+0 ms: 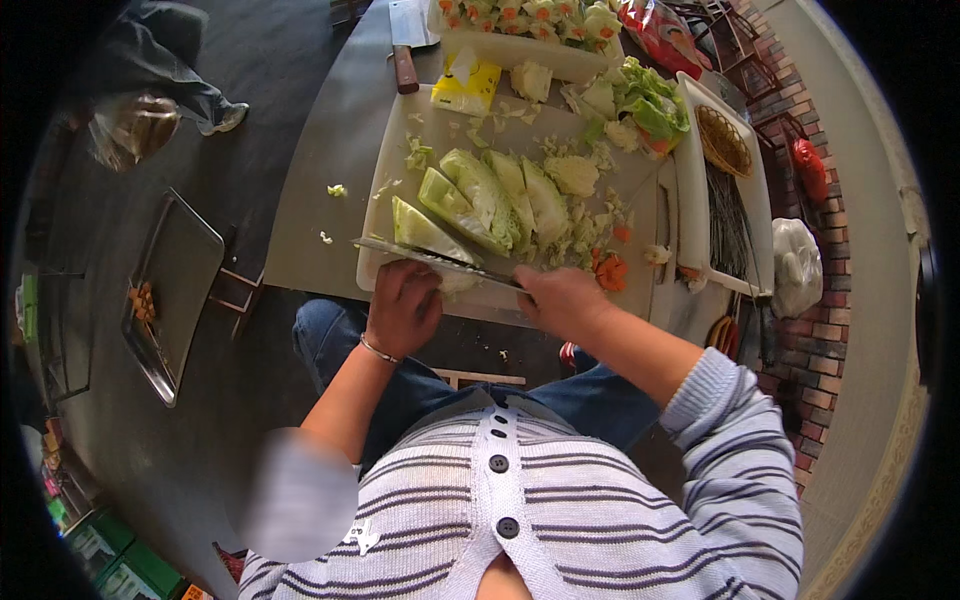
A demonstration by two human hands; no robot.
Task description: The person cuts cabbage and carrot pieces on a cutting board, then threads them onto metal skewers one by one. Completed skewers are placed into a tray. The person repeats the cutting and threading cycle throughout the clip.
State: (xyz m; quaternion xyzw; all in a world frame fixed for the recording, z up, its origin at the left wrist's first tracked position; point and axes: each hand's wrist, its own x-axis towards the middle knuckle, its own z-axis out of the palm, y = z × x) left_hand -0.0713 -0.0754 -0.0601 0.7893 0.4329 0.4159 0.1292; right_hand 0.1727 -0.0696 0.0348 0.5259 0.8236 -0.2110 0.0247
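Note:
My right hand [561,298] grips a kitchen knife [442,260], its blade reaching left across the near part of a white cutting board [382,165]. Just on the near side of the blade, the curled fingers of my left hand [405,304] hold a pale cabbage piece [459,282], mostly hidden by hand and knife. Beyond the blade lies a cabbage wedge [427,231], close against it. Several more cabbage wedges [469,196] rest in the middle of the board. Shredded cabbage bits [581,232] and an orange carrot piece [610,271] are scattered on the right.
A cleaver [407,45] and a yellow packet [466,86] lie at the far side. Behind them stands a white tray [517,54] of skewered cabbage. On the right, a white bin [759,187] holds a wicker basket [722,140] and thin skewers [726,225]. A metal tray [176,300] is at left.

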